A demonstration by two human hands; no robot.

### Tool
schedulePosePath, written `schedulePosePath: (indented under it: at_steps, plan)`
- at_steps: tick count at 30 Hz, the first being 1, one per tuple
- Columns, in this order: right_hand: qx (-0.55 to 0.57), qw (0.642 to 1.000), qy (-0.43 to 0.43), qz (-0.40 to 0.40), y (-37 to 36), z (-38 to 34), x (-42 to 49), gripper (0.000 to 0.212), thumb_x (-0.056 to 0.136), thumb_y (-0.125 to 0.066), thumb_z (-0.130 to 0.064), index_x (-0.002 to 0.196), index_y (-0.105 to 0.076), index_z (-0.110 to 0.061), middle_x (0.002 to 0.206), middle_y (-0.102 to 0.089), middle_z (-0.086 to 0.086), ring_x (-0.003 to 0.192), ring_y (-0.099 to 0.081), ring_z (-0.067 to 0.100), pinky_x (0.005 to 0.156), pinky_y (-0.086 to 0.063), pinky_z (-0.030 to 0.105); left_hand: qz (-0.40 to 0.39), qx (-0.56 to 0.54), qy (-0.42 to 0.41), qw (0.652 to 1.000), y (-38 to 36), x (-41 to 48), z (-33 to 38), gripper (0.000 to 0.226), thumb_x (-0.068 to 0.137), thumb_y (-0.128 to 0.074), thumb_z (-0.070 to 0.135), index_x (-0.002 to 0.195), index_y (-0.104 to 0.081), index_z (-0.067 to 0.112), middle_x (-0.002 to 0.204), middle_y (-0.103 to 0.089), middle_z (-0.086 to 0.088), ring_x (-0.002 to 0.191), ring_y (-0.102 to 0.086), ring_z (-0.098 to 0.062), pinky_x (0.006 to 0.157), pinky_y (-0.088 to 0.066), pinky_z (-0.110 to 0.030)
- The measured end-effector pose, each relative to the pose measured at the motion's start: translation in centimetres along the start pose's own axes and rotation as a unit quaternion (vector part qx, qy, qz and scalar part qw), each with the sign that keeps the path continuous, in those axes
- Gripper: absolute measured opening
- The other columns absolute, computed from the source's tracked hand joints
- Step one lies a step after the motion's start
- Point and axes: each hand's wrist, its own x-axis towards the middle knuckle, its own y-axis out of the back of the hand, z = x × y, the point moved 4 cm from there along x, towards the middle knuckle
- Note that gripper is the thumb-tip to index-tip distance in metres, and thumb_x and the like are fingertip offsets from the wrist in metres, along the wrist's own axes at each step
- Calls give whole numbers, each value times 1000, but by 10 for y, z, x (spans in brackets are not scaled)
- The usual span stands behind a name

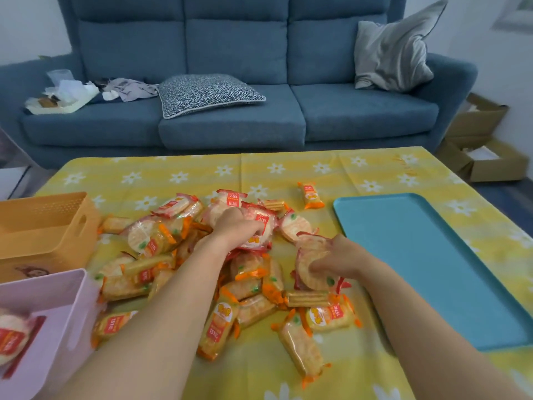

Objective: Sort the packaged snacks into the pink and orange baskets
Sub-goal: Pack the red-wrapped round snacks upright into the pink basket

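Both hands are reaching into a snack pile [184, 255]: left hand [235, 223] gripping a red-edged packet [261, 226], right hand [339, 259] pinching another round cracker pack [310, 269].

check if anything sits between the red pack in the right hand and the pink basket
Yes: the left forearm crosses between the red pack in the right hand and the pink basket, above the snack pile.

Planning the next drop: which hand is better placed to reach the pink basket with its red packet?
Probably left. The left hand grips a red packet nearer the pink basket at lower left; the right hand, also gripping one, sits beside the blue tray.
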Motion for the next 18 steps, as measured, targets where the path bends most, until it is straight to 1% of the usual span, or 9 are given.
schedulePosePath:
  at_steps: [2,3,5,8,10,12,14,16,18]
  plan:
    - [0,1000,-2,10,1,-1,2,45,73,-84,-35,89,-50,-11,91,-61,6,83,-59,23,59,-45,30,-2,113,-12,993,-3,8,2,32,80,-69,34,98,-56,12,102,-60,-5,98,-57,-24,83,-50,-38]
    - [8,1000,-2,14,3,-2,2,53,71,-86,-36,101,-50,-9,92,-58,4,87,-59,23,60,-45,30,10,154,-24,988,-4,11,2,43,78,-70,40,107,-59,11,111,-62,-7,107,-57,-29,91,-51,-43]
    - [40,999,4,33,5,-5,4,78,69,-87,-35,128,-44,-7,101,-53,3,95,-57,24,68,-47,30,22,165,-53,985,-6,12,3,61,74,-73,42,123,-58,8,122,-63,-9,112,-59,-31,95,-52,-46]
    - [127,989,32,71,9,-18,1,74,69,-87,-29,129,-47,-13,100,-59,3,83,-64,23,58,-50,29,41,-2,-52,998,6,6,-3,87,64,-80,43,139,-49,15,133,-59,-4,117,-60,-25,98,-54,-43]
    - [231,967,48,92,12,-27,-2,66,66,-88,-25,120,-50,-15,93,-62,3,69,-69,25,54,-56,36,59,-136,-49,988,22,-2,-10,87,67,-86,37,141,-41,27,135,-56,1,119,-58,-23,99,-51,-42]
    - [350,929,72,96,11,-43,-10,67,66,-90,-21,119,-49,-14,95,-63,5,65,-71,29,60,-61,49,46,-280,-31,959,41,-13,-21,84,65,-91,24,132,-42,36,130,-60,-1,111,-64,-25,88,-56,-46]
    - [433,891,106,88,6,-66,-24,69,67,-91,-21,123,-49,-16,99,-64,5,72,-72,28,69,-61,53,0,-396,3,918,57,-29,-30,91,50,-97,22,129,-54,24,125,-69,-9,106,-70,-31,86,-59,-50]
    - [476,865,139,71,-9,-97,-42,73,64,-92,-27,124,-50,-22,106,-66,4,88,-73,26,79,-61,50,0,-447,-2,895,84,-53,-42,76,41,-97,23,112,-69,16,118,-70,-12,105,-65,-32,97,-53,-53]
    - [503,844,177,50,-30,-132,-63,71,65,-90,-28,123,-50,-24,112,-67,4,96,-71,23,85,-60,46,48,-468,-14,882,116,-77,-58,51,48,-92,21,96,-75,19,110,-67,-14,101,-59,-32,93,-53,-50]
